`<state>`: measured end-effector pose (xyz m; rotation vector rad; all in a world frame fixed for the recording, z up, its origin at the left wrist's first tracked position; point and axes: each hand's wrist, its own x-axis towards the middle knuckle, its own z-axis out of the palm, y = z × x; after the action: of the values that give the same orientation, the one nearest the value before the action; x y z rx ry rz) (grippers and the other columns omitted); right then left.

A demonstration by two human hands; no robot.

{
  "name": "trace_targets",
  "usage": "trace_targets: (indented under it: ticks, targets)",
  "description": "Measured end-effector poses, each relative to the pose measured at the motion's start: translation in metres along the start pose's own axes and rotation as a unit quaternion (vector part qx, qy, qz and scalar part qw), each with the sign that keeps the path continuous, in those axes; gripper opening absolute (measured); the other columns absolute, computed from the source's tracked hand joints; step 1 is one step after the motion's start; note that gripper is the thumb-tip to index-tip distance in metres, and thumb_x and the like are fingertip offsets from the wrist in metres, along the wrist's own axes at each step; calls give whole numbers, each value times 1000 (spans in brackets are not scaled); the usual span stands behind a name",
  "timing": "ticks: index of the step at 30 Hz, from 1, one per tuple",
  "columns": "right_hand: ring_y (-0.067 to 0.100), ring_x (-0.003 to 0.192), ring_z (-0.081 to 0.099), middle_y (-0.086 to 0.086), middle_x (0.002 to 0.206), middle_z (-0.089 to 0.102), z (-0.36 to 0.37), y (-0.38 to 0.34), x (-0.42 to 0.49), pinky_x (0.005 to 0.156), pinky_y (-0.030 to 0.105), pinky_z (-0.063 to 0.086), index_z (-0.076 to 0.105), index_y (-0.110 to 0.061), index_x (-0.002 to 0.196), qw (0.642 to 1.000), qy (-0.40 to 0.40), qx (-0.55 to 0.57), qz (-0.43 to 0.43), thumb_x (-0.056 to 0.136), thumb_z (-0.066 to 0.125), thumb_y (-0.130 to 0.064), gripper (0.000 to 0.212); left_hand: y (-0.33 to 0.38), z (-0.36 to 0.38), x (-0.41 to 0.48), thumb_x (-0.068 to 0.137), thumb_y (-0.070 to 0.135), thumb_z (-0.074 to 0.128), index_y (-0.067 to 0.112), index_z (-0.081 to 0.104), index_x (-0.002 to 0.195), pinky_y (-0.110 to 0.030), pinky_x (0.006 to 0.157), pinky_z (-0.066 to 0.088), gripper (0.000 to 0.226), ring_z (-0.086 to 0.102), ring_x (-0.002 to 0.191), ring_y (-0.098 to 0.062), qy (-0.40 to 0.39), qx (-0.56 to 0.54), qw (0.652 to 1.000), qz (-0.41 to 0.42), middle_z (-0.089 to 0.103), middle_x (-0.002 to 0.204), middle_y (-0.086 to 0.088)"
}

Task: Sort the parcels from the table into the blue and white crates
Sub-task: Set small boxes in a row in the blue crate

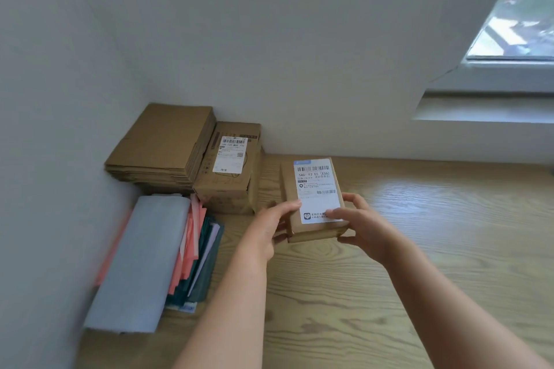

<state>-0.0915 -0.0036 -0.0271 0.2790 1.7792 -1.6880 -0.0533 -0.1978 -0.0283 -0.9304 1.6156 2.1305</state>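
Wood-grain table point(434, 263) fills the near and right parts of the scene and runs up to a white wall. At the near left, against the wall, lies a pile of folded grey, pink and green bags point(141, 260). Beyond it, in the far left corner, sits a stack of flattened cardboard point(162, 144). Touching the stack's right side is a brown box point(227, 186) with a white label on top. Right of that box, near the table's middle, is a smaller brown parcel point(311, 231) with a white barcode label point(317, 186) facing up. The left hand point(269, 228) grips its near left edge with the thumb on top. The right hand point(359, 222) grips its near right corner with the thumb on the label. Whether the parcel rests on the table cannot be told.
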Motion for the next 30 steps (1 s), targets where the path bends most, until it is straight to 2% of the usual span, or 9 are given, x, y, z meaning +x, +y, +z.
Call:
trace_targets:
  ticks: [3, 7, 11, 14, 20, 23, 26, 28, 30]
  targets:
    - [21, 100, 67, -1, 115, 73, 0, 2, -10, 98, 43, 46, 49, -31, 129, 999, -16, 12, -25, 82, 72, -11, 56, -2, -7, -8, 77, 23, 80, 14, 68, 118, -33, 84, 47, 44, 65, 96, -21, -31, -9, 999, 23, 74, 112, -8]
    - [25, 113, 66, -1, 116, 73, 6, 8, -19, 110, 49, 41, 45, -33, 138, 998, -48, 6, -40, 76, 72, -8, 71, -5, -13, -13, 52, 20, 85, 21, 62, 129, -36, 97, 43, 80, 65, 108, -24, -52, -38, 997, 42, 75, 111, -6]
    - [27, 115, 65, -1, 116, 73, 10, 14, -27, 109, 47, 42, 43, -32, 141, 997, -50, 16, -51, 83, 65, -3, 68, -11, -19, -16, 64, 11, 84, 22, 60, 131, -37, 100, 43, 72, 65, 107, -23, -67, -47, 996, 46, 76, 110, -5]
    - [28, 114, 65, -2, 116, 73, 9, 20, -35, 108, 47, 43, 43, -31, 140, 997, -40, 23, -58, 74, 69, -9, 75, -14, -16, -19, 74, 6, 79, 23, 60, 131, -37, 100, 43, 62, 65, 107, -22, -83, -46, 994, 46, 76, 110, -5]
    - [22, 113, 66, -5, 116, 72, -15, 46, -56, 105, 43, 42, 46, -33, 138, 997, 22, 51, -51, 66, 71, -18, 78, -32, 17, -10, 48, 21, 85, 23, 59, 132, -35, 96, 42, 88, 65, 101, -21, -128, 10, 991, 23, 76, 107, -4]
    - [15, 115, 64, -10, 118, 71, -37, 65, -80, 108, 42, 39, 46, -38, 139, 995, 61, 73, -30, 68, 75, -35, 77, -46, 50, -15, 36, 31, 85, 23, 59, 131, -38, 101, 40, 98, 63, 101, -20, -154, 47, 987, 6, 76, 104, -2]
    - [16, 117, 63, -11, 120, 70, -66, 81, -103, 112, 50, 36, 49, -38, 136, 989, 112, 90, -32, 63, 78, -55, 80, -63, 88, -26, 39, 32, 83, 23, 61, 118, -37, 97, 42, 83, 63, 97, -18, -197, 80, 977, -3, 76, 99, 1]
    - [15, 117, 63, -11, 120, 70, -90, 90, -122, 110, 48, 37, 52, -36, 132, 984, 149, 96, -33, 67, 75, -56, 72, -74, 119, -35, 51, 30, 80, 22, 64, 116, -33, 87, 43, 68, 62, 93, -15, -238, 114, 965, -3, 76, 98, 6]
    - [14, 114, 63, -10, 118, 71, -117, 101, -143, 104, 45, 40, 54, -33, 130, 977, 179, 112, -34, 74, 74, -50, 61, -84, 153, -46, 60, 30, 75, 21, 67, 116, -32, 84, 43, 57, 62, 91, -14, -267, 151, 952, -2, 75, 102, 8]
